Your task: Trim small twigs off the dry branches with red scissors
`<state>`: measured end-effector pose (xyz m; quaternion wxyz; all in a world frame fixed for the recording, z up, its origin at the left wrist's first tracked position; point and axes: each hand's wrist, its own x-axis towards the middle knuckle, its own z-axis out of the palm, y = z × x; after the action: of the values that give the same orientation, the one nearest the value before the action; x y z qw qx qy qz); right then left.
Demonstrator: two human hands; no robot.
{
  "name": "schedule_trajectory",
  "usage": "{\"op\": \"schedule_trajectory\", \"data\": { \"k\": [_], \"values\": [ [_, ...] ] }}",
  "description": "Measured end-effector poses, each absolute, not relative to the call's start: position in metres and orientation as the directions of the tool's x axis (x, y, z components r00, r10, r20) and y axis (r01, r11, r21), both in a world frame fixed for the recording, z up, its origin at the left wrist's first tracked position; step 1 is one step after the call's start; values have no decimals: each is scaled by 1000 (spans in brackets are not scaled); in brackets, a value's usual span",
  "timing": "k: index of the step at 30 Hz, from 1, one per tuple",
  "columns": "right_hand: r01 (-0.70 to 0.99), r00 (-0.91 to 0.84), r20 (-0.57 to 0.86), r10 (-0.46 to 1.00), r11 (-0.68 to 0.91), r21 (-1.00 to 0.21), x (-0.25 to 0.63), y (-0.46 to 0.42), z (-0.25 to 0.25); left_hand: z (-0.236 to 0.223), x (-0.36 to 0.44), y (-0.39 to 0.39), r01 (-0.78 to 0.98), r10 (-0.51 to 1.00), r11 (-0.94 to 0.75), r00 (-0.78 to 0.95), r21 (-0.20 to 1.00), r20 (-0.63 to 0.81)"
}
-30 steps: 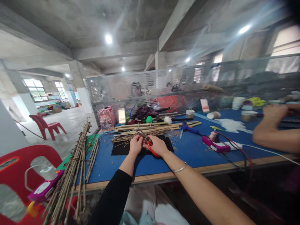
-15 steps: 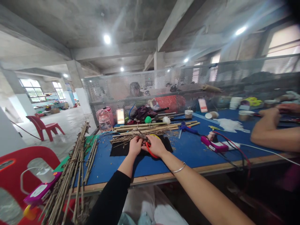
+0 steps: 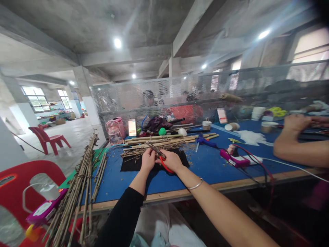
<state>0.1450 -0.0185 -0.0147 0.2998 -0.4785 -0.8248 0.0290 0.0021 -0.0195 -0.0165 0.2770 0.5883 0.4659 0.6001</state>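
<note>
Our right hand wraps the scissors over the black cloth, likely to steady them; our left hand curls beside the blades, its hold and closure we cannot tell

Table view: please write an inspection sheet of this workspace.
Surface: blue table top, dry plant bits scattered.
Job's things: scissors; thin twigs on black cloth.
Clutter: tipped cup, blue glue gun.
Hands: right hand holds the scissors; left hand close beside them, grip unclear.
Cables: red cable hangs over the front edge; white cable runs rightward.
Surroundings: mesh screen behind; red chairs at left; another person's arm at right.
</note>
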Motion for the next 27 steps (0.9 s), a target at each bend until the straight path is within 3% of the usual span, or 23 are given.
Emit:
{"op": "schedule_trajectory", "data": {
  "k": [4, 9, 16, 27],
  "values": [
    [809, -338, 446, 829, 498, -313, 145, -17, -16, -22, 4, -14, 72, 921, -366, -114, 928, 372],
    [818, -302, 466, 832, 477, -321, 144, -18, -15, -26, 7, -10, -112, 978, -191, -107, 975, 179],
    [775, -331, 470, 818, 520, -360, 144, -15, -18, -25, 6, -9, -226, 980, -182, -123, 957, 157],
    [739, -393, 551, 736, 609, -287, 143, -10, -21, -30, 7, -4, -252, 973, -226, -95, 941, 209]
  ]
}}
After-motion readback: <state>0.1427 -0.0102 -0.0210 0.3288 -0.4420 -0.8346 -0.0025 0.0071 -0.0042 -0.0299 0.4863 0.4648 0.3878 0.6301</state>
